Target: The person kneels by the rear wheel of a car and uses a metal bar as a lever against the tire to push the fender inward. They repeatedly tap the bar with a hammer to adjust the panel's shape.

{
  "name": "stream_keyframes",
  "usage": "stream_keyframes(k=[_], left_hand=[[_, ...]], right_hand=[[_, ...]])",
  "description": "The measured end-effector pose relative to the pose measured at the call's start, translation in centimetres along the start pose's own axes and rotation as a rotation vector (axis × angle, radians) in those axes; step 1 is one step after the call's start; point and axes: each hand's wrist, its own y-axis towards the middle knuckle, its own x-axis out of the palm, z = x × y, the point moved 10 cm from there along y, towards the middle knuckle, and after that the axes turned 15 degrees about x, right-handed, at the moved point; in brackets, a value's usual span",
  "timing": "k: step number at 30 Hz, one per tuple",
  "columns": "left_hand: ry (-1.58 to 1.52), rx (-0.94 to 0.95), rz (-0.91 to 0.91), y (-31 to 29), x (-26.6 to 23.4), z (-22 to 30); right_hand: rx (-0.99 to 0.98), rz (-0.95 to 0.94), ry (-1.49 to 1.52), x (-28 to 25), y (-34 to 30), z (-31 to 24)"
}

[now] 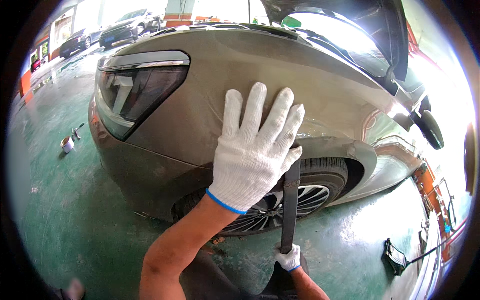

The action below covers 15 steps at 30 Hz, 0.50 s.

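Head view: green workshop floor (65, 210) carries everything; worn, glossy patches toward its right side.
Car: bronze-brown body (170, 125) fills the middle, nose to the left.
Parked cars: dark pair (122, 31) beyond the floor's far left edge.
Hood: dark panel (395, 32), raised, above the car's far right part.
Fender: bronze-brown panel (325, 102) between headlight and mirror, wheel arch cut into its lower edge.
Front wheel: black tire, multi-spoke rim (317, 192), under that arch, partly hidden by glove and bar.
Headlight: clear-lensed unit (140, 92) at the car's front corner.
Bar: dark flat bar (289, 215), near upright in front of the wheel; top end by the arch edge, contact not clear.
Left hand: white glove (247, 160), blue cuff, laid flat on fender, fingers spread, grasping nothing.
Right hand: white glove (289, 258), clenched round bar's lower end.
Tin: small round can (67, 144) on floor, left of the bumper.
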Motion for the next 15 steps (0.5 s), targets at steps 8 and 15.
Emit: stream_keyframes(k=[8, 15], left_hand=[[-0.073, 0.118, -0.075, -1.9, 0.0, 0.4], [0.148, -0.028, -0.158, -0.3, 0.7, -0.9]], right_hand=[[0.1, -0.062, 0.006, -0.2, -0.3, -0.4], [0.022, -0.085, 0.083, 0.0, 0.0, -0.8]])
